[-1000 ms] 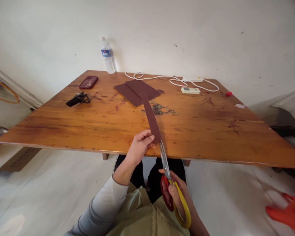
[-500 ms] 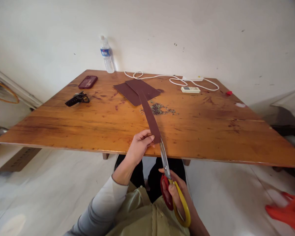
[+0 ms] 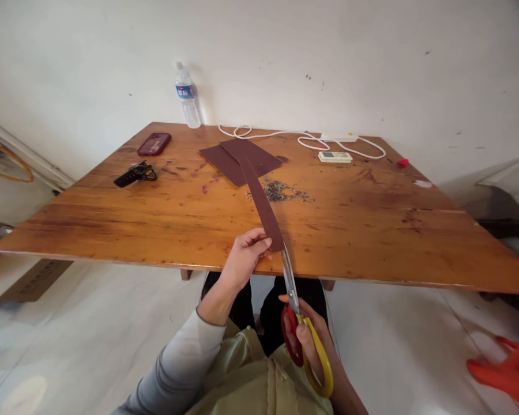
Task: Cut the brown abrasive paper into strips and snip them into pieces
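Between the thumb and fingers of my left hand (image 3: 248, 253) is the near end of a long dark-red strip (image 3: 263, 210), which looks like sandpaper or stiff paper. Its far end reaches over two dark-red sheets (image 3: 259, 155) that overlap on the table. My right hand (image 3: 313, 328) grips scissors (image 3: 290, 288) with one red and one yellow handle. Their blade tips meet the strip's near right edge, close to my left fingers. Small dark clippings (image 3: 279, 191) lie in a loose pile just right of the strip.
On the wooden table (image 3: 177, 213) are keys (image 3: 136, 174), a phone (image 3: 154, 144), a plastic bottle (image 3: 187, 98), a white remote (image 3: 335, 157) and a power strip (image 3: 339, 138) with its white cable. A red bag (image 3: 508, 369) lies on the floor at right.
The scissor handles have drawn very slightly closer together. Both hands and the strip hold nearly the same place.
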### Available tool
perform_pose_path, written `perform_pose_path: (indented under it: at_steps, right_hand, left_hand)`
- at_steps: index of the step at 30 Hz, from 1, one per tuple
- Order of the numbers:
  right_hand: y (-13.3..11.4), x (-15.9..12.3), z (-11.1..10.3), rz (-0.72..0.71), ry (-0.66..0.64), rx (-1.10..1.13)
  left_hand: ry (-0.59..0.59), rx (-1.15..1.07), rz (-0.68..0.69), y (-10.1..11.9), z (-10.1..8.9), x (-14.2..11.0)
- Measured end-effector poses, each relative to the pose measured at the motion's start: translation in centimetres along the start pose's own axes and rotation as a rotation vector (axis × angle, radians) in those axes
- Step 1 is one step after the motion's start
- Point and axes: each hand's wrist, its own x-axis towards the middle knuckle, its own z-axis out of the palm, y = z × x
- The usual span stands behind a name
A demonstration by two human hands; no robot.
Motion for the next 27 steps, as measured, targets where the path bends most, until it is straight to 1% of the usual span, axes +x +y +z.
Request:
perform_pose_path:
  at_steps: [5,11,17,25,27]
  right_hand:
    - [-0.7,0.1,0.2,-0.002,0.016,-0.023]
    - [-1.8,0.3,0.7,0.048,-0.006,-0.038]
    - [-2.0,0.2,0.8,0.072,0.007,-0.048]
    - [-2.8,0.4,1.1,0.031,-0.019,-0.035]
    - [-3.0,0.5,1.1,0.013,-0.007,-0.056]
  left_hand:
    - [-0.011,0.014,0.017,0.0,0.0,0.0]
    - [-0.004,0.021,0.014,0.0,0.1,0.0]
    - [-0.007,0.018,0.012,0.1,0.2,0.0]
    - [0.007,0.012,0.008,0.0,0.2,0.1]
    - [0.003,0.022,0.006,0.1,0.2,0.1]
